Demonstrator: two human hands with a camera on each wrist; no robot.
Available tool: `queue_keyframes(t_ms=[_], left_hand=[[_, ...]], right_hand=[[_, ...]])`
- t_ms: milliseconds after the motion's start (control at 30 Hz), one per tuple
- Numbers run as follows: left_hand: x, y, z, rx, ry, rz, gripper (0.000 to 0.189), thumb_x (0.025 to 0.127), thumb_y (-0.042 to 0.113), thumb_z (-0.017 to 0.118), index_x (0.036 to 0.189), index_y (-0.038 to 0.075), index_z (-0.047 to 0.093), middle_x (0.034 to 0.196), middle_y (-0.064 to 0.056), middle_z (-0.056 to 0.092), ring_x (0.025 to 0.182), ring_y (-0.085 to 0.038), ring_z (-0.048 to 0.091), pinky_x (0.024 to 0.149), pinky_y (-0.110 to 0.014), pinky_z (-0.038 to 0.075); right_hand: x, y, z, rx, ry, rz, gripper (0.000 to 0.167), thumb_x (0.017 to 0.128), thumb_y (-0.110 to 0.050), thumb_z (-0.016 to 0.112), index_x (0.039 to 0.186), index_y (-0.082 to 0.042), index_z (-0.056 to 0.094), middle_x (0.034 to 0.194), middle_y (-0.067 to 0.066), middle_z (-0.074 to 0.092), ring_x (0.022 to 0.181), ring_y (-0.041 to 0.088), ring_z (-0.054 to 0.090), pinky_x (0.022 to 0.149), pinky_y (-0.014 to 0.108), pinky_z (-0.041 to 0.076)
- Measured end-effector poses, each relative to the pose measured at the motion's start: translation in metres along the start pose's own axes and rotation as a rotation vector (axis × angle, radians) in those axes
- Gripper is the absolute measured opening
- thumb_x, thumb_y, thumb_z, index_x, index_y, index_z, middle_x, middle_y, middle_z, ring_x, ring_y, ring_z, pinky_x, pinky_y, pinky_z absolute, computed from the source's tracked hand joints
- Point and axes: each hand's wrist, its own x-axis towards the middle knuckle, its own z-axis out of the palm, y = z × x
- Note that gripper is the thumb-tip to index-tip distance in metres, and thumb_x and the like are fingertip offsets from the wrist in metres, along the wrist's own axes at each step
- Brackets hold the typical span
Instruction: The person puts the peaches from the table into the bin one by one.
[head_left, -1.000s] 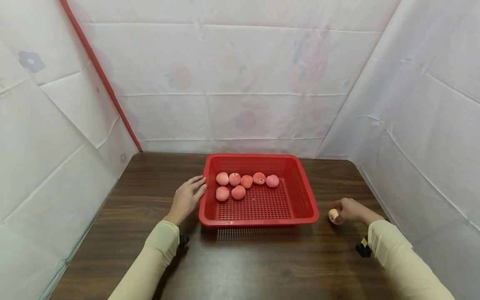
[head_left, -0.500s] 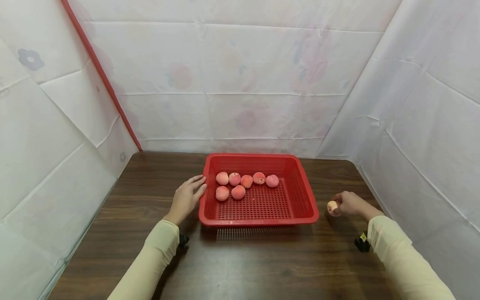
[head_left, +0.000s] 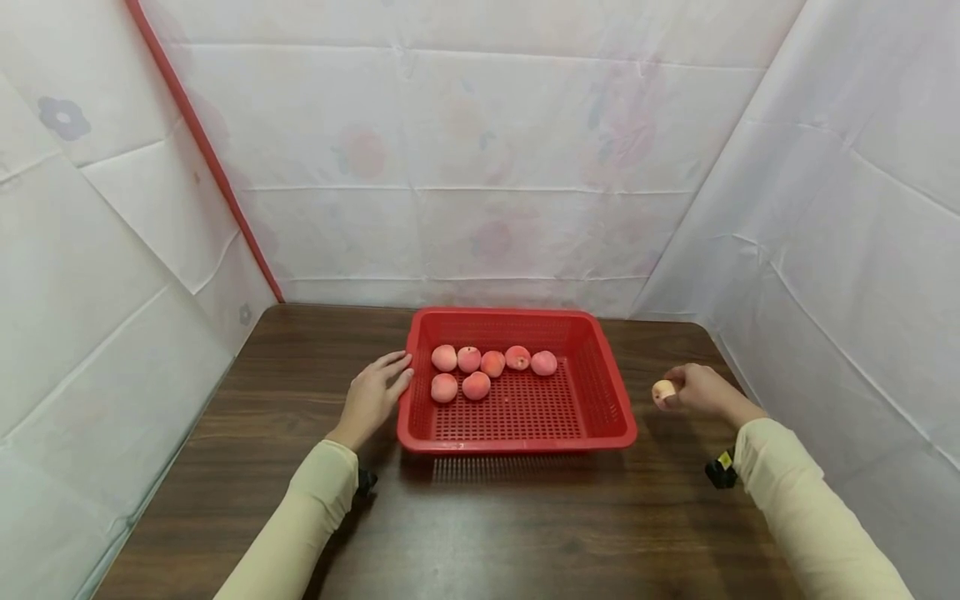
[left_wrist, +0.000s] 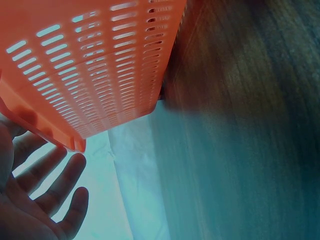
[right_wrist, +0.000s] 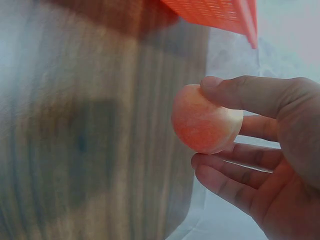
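Note:
My right hand (head_left: 703,390) grips a peach (right_wrist: 204,120) between thumb and fingers, to the right of the red plastic basket (head_left: 517,445). In the right wrist view the thumb lies over the top of the fruit and the fingers curl beneath it. Several pink peaches (head_left: 476,385) lie inside the basket, in a back row and a shorter row before it, toward the left. My left hand (head_left: 372,398) touches the basket's left rim with extended fingers. In the left wrist view its fingers (left_wrist: 60,185) spread beside the slotted basket wall.
The basket stands on a dark wood-grain table (head_left: 480,533). White patterned sheeting (head_left: 465,167) rises behind the table and along both sides. A red strip (head_left: 202,150) runs down the back left corner. Black devices (head_left: 722,472) are strapped at the wrists.
My right hand has lifted the peach off the table and carried it upward and slightly left in the head view. The left hand and the basket stay in place.

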Motion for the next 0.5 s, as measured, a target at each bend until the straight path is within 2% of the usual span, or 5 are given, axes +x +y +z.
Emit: queue_keyframes(t_ms=[500], left_hand=[[0.000, 0.000, 0.000, 0.003, 0.006, 0.009, 0.041, 0.096, 0.027, 0.062, 0.131, 0.006, 0.062, 0.135, -0.013, 0.060, 0.125, -0.035, 0.056, 0.105, -0.055, 0.043]], right_hand=[[0.015, -0.028, -0.025, 0.013, 0.115, -0.003, 0.050, 0.079, -0.025, 0.077, 0.112, 0.009, 0.062, 0.089, 0.013, 0.069, 0.077, 0.020, 0.060, 0.068, 0.030, 0.046]])
